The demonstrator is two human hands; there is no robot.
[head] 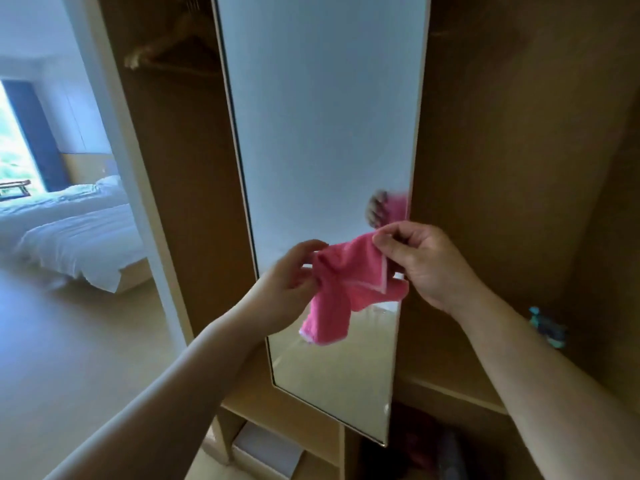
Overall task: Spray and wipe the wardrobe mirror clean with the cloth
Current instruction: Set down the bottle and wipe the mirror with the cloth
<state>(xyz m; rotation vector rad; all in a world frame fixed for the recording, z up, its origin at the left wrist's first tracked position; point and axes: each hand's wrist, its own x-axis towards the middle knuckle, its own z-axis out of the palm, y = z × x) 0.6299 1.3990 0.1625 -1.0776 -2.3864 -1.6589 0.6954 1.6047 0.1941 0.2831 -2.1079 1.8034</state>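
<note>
Both hands pinch the pink cloth (346,289) in front of the mirror (322,140): left hand (287,282) closed on the bunched end, right hand (419,261) nipping a corner. Held this loosely, the cloth could slip or smear streaks if wiped bunched. No spray bottle shows. Behind, brown wardrobe (512,168) panels; far left, a bed (72,233).

mirror (322,133) top cropped, teal obj (549,327) blurred

Daylight from window (14,140) at left, dim wardrobe interior (519,168), soft blur, perhaps wide-angle edge bending
</note>
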